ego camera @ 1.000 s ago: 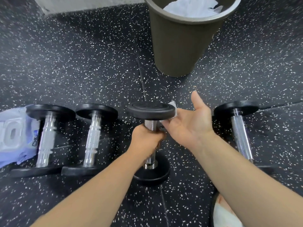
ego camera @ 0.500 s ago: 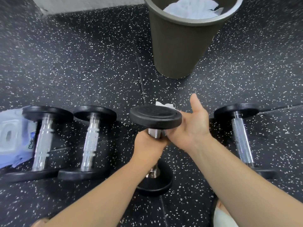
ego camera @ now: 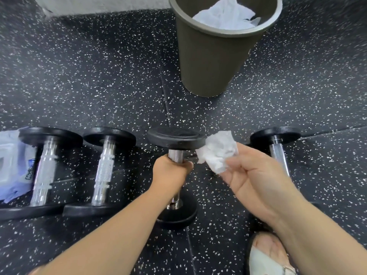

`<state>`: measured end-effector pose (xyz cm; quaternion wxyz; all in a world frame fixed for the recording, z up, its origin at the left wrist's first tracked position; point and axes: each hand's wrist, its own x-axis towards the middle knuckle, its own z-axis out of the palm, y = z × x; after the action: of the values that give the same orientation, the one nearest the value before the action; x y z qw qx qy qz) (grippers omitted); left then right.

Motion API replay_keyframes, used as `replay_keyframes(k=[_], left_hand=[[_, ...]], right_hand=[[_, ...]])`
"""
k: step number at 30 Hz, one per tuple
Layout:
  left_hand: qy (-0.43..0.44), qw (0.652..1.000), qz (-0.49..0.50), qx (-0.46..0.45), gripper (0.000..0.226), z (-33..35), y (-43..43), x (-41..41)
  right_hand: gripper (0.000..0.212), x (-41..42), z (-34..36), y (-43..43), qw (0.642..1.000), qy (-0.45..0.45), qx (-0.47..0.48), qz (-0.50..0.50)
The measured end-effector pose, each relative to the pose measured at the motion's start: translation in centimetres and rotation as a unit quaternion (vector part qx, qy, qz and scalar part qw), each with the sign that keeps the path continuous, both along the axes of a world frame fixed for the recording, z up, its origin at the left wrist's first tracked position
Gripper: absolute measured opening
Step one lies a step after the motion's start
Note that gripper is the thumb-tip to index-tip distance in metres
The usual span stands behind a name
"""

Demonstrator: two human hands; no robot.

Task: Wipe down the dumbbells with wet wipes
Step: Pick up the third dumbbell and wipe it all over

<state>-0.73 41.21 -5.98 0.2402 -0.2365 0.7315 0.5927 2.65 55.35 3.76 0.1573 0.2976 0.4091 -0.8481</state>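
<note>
Several black dumbbells with chrome handles lie in a row on the speckled floor. My left hand (ego camera: 172, 172) grips the chrome handle of the middle dumbbell (ego camera: 176, 140), whose far plate is tilted up off the floor. My right hand (ego camera: 256, 181) pinches a crumpled white wet wipe (ego camera: 218, 150) just right of that raised plate, palm turned up. The wipe's left edge is near the plate's rim; contact is unclear. Two dumbbells (ego camera: 42, 171) (ego camera: 104, 169) lie to the left and another dumbbell (ego camera: 278, 147) to the right, partly behind my right hand.
An olive bin (ego camera: 210, 62) with used white wipes inside stands on the floor beyond the dumbbells. A pale blue wet-wipe pack (ego camera: 14, 163) lies at the far left, under the leftmost dumbbell. A foot in a sandal (ego camera: 268, 255) shows at the bottom right.
My right hand has come off the far side of the raised plate, drawn back to the right and turned palm up, so the crumpled wipe is now in plain view. My left hand keeps its grip.
</note>
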Motion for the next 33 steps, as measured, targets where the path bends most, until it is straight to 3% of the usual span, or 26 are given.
replay_keyframes(k=[4,9,12,16,19,22,27,33], left_hand=[[0.009,1.000,-0.009,-0.011,0.023,-0.3,0.2,0.0],[0.021,1.000,-0.009,-0.005,0.018,-0.7,0.4,-0.1],[0.029,1.000,-0.005,0.003,0.014,-0.9,0.4,-0.1],[0.040,0.999,-0.014,0.019,0.016,-1.1,0.4,-0.1],[0.045,0.998,-0.034,0.027,0.026,-1.3,0.4,-0.1],[0.035,0.997,-0.047,0.053,0.026,-1.8,0.1,-0.1],[0.022,0.994,-0.090,0.062,0.036,-1.6,-0.4,-0.1],[0.005,0.991,-0.125,0.042,0.044,-1.6,-0.9,-0.6]], right_hand=[[0.024,-0.6,-1.3,0.8,0.984,-0.025,0.165,-0.060],[0.028,-0.1,-2.2,-1.5,0.944,0.029,0.327,0.020],[0.027,-0.3,-2.8,-2.5,0.926,0.064,0.372,0.025],[0.024,-2.4,-4.8,-1.9,0.918,0.016,0.396,0.018],[0.029,-4.5,-6.0,-1.0,0.930,-0.047,0.363,0.020],[0.033,-6.7,-6.5,-0.4,0.962,-0.111,0.245,0.042],[0.029,-8.6,-6.7,0.6,0.977,-0.131,0.121,0.115],[0.033,-7.5,-5.8,3.4,0.955,-0.172,0.141,0.196]])
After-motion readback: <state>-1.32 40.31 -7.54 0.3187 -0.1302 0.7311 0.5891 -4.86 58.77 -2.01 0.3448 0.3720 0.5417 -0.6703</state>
